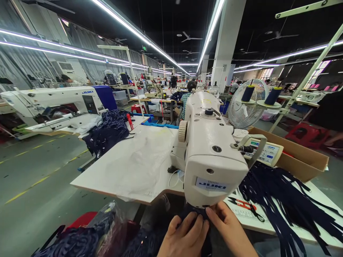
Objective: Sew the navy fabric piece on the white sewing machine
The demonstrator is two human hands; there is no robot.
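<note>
A white JUKI sewing machine (213, 142) stands in front of me, its head end toward me. Below that end, dark navy fabric (207, 242) lies under both hands, mostly hidden by them. My left hand (184, 233) has its fingers bent and pressed together on the fabric. Close on its right, my right hand (227, 225) pinches the fabric's edge between thumb and fingers near the needle area. The machine head hides the needle and presser foot. Red-handled thread snips (242, 204) lie on the table right of my right hand.
Navy fabric strips (284, 192) spread over the table's right side, before a cardboard box (300, 153) and control panel (264, 151). Navy lace pieces (77, 242) are piled at lower left. Thread cones (248, 93) and a fan (235, 110) stand behind. A second sewing machine (53, 103) is left.
</note>
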